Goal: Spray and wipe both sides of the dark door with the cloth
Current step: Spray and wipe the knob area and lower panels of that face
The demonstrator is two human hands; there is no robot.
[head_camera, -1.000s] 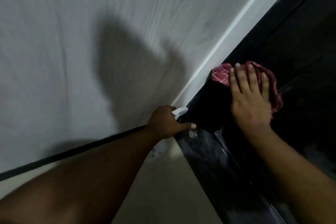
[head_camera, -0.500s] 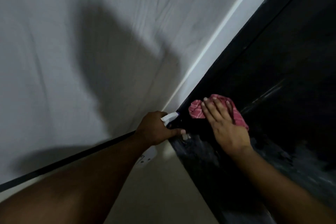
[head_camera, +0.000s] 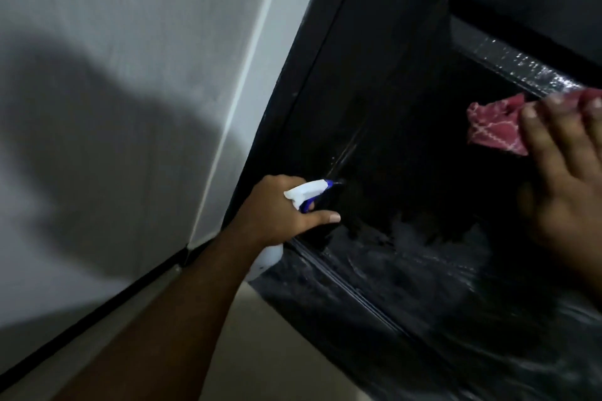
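The dark door (head_camera: pixel 391 107) fills the right half of the view, with wet streaks on its lower panel and on a rail at the upper right. My left hand (head_camera: pixel 277 215) grips a white spray bottle (head_camera: pixel 304 194) with a blue trigger, its nozzle almost touching the door. My right hand (head_camera: pixel 566 179), blurred at the right edge, presses a red patterned cloth (head_camera: pixel 492 128) flat against the door with straight fingers. Part of the cloth is hidden under my fingers.
A white wall (head_camera: pixel 130 75) with a white door frame strip (head_camera: pixel 260 58) lies to the left of the door. A black skirting line (head_camera: pixel 97 312) runs along the wall's base above the pale floor (head_camera: pixel 277 352).
My right hand has slid the cloth away from the door's edge, to the right across the panel. The left hand still holds the bottle near the door's edge. The camera has shifted.
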